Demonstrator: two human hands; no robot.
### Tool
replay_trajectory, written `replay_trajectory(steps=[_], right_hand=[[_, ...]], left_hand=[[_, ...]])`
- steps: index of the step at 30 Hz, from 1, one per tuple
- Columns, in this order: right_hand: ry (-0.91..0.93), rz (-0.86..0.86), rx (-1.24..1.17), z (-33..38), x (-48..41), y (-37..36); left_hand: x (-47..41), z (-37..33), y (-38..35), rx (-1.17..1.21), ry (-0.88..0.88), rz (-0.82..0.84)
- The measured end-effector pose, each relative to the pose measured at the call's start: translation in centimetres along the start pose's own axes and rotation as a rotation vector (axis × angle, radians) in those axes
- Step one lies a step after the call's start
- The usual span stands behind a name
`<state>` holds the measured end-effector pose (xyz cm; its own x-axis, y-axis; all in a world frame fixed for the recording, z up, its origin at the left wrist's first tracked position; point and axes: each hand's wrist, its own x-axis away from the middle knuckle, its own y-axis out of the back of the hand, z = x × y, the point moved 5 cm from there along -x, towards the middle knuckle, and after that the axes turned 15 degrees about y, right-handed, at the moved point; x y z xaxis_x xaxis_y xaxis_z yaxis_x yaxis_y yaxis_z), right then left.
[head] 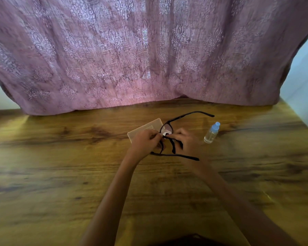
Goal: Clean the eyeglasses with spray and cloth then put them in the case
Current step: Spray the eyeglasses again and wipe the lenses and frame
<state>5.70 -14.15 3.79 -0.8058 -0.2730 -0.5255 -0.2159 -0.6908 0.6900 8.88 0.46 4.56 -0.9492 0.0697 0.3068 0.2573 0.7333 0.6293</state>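
In the head view, the eyeglasses (167,129) are held above the counter (60,166), between the two hands and a little beyond them. The left grip (146,141) is narrow; it seems to pinch a small white cloth (165,133) against the farther lens. The right grip (187,141) is also closed, its fingers curled at the frame near the middle (which hand really carries the cloth I cannot tell for sure, the fingertips meet at the same place).

The front of the eyeglasses runs away from the person, one lens far and one near. Both temples are unfolded and point to the person's right, one high and far, one low and near. So the long axis of the front goes near to far, and the temples lie across it.

The case (144,127) lies flat on the counter just behind the left grip, partly hidden by it, its long side going from near-left to far-right. The left grip is nearer to it. I judge that the temples must be folded first, because they point away from the case.

The spray bottle (212,133) is on the counter to the right, just beside the right grip, its blue cap leaning to far-right
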Motion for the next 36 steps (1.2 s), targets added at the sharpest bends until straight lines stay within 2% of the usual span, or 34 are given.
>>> replay_trajectory(steps=[16, 29, 36], right_hand=[[0.097, 0.004, 0.012, 0.8, -1.0, 0.3], [0.030, 0.003, 0.087, -0.8, -1.1, 0.3], [0.011, 0.029, 0.019, -0.5, -0.4, 0.0]], left_hand=[[0.6, 0.0, -0.1, 0.000, -0.024, 0.058], [1.2, 0.2, 0.3, 0.111, 0.001, 0.049], [1.0, 0.6, 0.3, 0.111, 0.003, 0.021]])
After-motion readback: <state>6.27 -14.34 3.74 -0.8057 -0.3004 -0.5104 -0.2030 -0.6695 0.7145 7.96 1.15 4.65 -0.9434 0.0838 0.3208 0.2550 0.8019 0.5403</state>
